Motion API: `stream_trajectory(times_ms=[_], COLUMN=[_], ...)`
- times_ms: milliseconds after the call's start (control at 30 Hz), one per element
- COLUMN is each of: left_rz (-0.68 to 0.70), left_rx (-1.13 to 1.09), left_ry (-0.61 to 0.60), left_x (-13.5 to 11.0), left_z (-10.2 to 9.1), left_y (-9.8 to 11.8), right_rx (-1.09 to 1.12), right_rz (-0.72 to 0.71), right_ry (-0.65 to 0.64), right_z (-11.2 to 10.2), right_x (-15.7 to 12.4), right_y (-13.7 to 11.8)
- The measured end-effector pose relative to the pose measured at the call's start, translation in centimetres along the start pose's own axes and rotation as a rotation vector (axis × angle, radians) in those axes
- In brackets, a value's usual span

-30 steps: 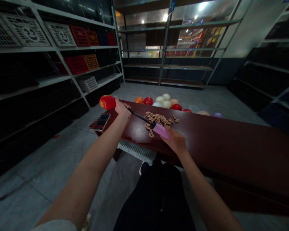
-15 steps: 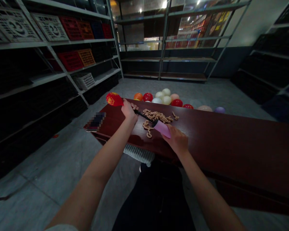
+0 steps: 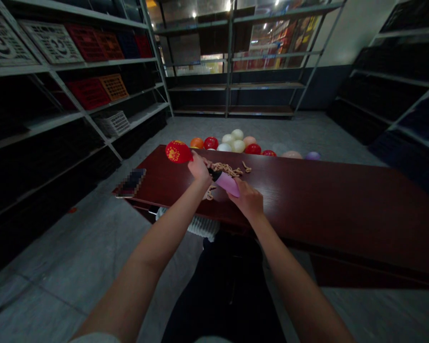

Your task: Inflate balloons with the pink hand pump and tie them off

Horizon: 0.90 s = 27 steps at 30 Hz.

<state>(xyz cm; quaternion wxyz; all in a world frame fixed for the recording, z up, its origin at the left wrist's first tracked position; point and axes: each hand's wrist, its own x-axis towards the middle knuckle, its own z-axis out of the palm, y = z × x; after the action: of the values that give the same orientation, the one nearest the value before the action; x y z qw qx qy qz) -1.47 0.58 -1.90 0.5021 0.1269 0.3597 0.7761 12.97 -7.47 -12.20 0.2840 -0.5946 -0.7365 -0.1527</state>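
Note:
A partly inflated red balloon [image 3: 178, 151] with a yellow print points away to the left. My left hand [image 3: 200, 167] is closed around its neck, at the black end of a balloon pump [image 3: 228, 183]. The fingers hide where the balloon meets the pump. My right hand [image 3: 249, 197] is wrapped round the far end of the pump's pink barrel. The pump is held above the tabletop, its black rod mostly inside the barrel. Behind and below it lie beige curly strips [image 3: 230, 170], partly covered by my left hand and the pump.
The dark red table [image 3: 325, 200] spans the front. A pixelated, phone-like flat object [image 3: 131, 183] lies at its left corner. Beyond the far edge several inflated balloons [image 3: 238, 146] rest on the floor. Shelves with plastic crates [image 3: 87, 93] stand left; a metal rack [image 3: 229, 85] stands behind.
My hands have come closer together, and the black rod has slid into the pink barrel. The balloon moved right with my left hand and looks slightly bigger. The view has shifted a little.

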Motion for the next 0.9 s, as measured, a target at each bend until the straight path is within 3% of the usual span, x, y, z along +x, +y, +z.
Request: stream_trajectory(times_ms=[233, 600, 700, 900], left_rz=[-0.003, 0.020, 0.031, 0.070], left_rx=[-0.009, -0.052, -0.053, -0.078], left_ry=[0.033, 0.127, 0.081, 0.063], left_x=[1.9, 6.8, 6.8, 6.1], left_z=[-1.0, -4.4, -4.5, -3.4], left_y=[3.4, 11.7, 11.9, 10.1], right_rx=[0.054, 0.045, 0.049, -0.023], right_rz=[-0.046, -0.192, -0.170, -0.081], right_ry=[0.002, 0.015, 0.005, -0.015], right_z=[-0.3, -0.9, -0.9, -0.7], right_x=[-0.2, -0.2, -0.2, -0.1], right_y=[-0.4, -1.1, -1.1, -0.3])
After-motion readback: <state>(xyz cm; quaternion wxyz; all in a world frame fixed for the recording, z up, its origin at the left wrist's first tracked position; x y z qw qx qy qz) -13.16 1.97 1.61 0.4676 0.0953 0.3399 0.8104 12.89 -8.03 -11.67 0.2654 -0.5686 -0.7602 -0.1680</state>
